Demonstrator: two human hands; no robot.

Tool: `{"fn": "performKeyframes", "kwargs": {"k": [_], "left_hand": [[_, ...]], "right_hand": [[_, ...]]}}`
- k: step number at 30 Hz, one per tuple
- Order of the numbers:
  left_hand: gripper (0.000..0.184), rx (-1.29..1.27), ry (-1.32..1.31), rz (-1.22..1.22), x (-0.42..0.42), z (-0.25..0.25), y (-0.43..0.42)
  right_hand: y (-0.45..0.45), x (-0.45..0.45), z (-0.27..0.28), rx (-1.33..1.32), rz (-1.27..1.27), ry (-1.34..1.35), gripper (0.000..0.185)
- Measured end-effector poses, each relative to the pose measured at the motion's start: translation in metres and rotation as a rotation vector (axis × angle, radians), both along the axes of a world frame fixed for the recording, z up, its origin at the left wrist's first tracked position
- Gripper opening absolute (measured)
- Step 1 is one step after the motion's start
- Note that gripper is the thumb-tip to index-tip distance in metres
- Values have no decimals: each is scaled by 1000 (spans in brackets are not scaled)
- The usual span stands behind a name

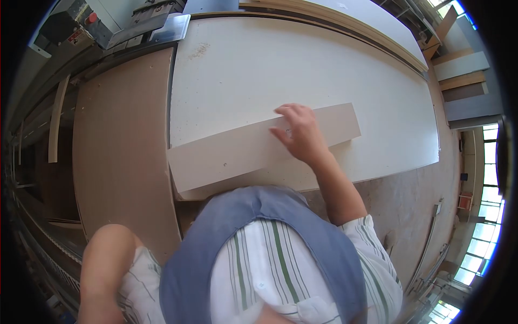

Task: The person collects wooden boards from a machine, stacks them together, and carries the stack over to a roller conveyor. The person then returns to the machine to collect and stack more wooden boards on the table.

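My right hand [300, 132] is over a long narrow white board [237, 148], right of its middle. Its thumb and fingers are apart and slightly curled, with nothing gripped between them. Whether the fingertips touch the board I cannot tell. The narrow board lies at a slant across the near edge of a large white panel [243, 70], its left end close to the panel's left edge. At the lower left my left arm [102, 275] is bent, and the left hand is out of sight.
A brown panel [121, 140] lies to the left of the white one. Behind are stacked boards [345, 21] and, at the upper left, a machine with a red button [93, 18]. More boards [464, 81] stand at the right, above the floor [388, 216].
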State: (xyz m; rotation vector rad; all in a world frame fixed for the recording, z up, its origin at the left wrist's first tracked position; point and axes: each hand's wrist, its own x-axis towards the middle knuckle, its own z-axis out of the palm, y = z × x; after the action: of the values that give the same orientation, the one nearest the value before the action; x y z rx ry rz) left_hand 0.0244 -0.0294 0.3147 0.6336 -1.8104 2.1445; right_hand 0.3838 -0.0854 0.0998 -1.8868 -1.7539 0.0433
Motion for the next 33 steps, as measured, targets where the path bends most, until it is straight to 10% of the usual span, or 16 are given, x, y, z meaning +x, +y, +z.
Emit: {"fn": "performKeyframes", "kwargs": {"k": [19, 21, 24, 26, 27, 28, 31, 33], "left_hand": [[21, -49, 1363, 911, -48, 61, 5], [14, -194, 1348, 650, -67, 50, 3], [3, -505, 1391, 952, -105, 20, 65], [20, -840, 1377, 1210, -116, -15, 131], [29, -1527, 1355, 1132, -111, -56, 169], [47, -1698, 1565, 1460, -120, -89, 206], [120, -1926, 2333, 2107, -147, -211, 278], [130, -1930, 2721, 1868, -134, -240, 278]], "right_hand": [[35, -63, -12, -119, 130, -126, 30], [35, -65, -6, -131, 129, -108, 31], [35, -66, -8, -137, 123, -108, 30], [35, -68, -6, -125, 121, -96, 29], [35, -69, -5, -107, 132, -90, 29], [36, -69, -4, -126, 123, -93, 29], [33, -70, -3, -141, 132, -104, 28], [32, -69, -4, -153, 131, -106, 28]]}}
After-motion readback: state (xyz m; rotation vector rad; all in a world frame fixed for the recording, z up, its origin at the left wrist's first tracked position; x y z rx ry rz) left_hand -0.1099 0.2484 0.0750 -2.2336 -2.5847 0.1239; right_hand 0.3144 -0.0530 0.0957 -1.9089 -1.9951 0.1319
